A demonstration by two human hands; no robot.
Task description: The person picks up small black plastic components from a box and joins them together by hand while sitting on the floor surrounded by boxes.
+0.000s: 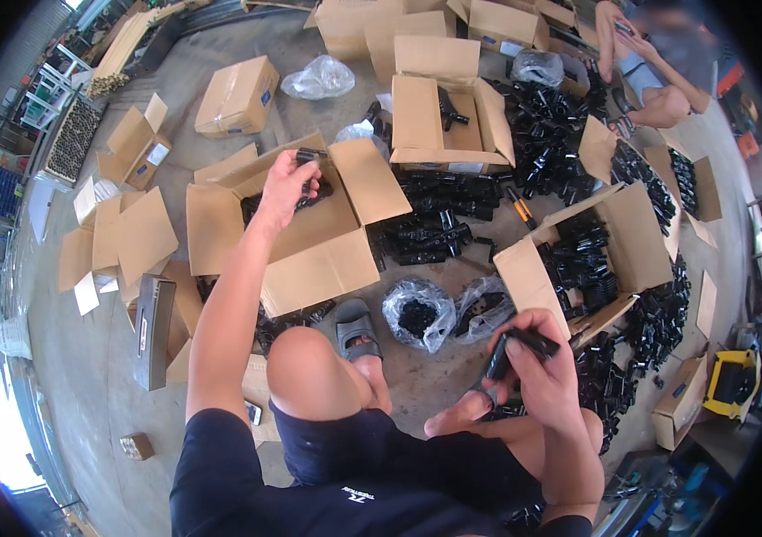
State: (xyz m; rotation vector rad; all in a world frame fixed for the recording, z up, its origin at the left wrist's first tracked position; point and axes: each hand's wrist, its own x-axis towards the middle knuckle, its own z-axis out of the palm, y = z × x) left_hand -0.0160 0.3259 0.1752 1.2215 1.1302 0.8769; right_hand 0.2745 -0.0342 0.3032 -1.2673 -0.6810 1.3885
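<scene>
My left hand [282,192] is closed around a short black tubular part [308,156], above an open cardboard box [318,279] with some black parts inside. My right hand [547,376], low on the right by my knee, grips a black tubular fitting [497,358] with a branching shape. Just beyond it stands another open box [636,233], partly filled with black fittings [582,259]. Two clear plastic bags lie on the floor between the boxes; the left bag [435,324] holds small black pieces.
Piles of black fittings [542,143] cover the floor at the far right. An open box [417,116] stands at the back, near a closed carton [238,94]. An orange-and-black tool [521,208] lies among the parts. Another person [667,72] sits at the upper right.
</scene>
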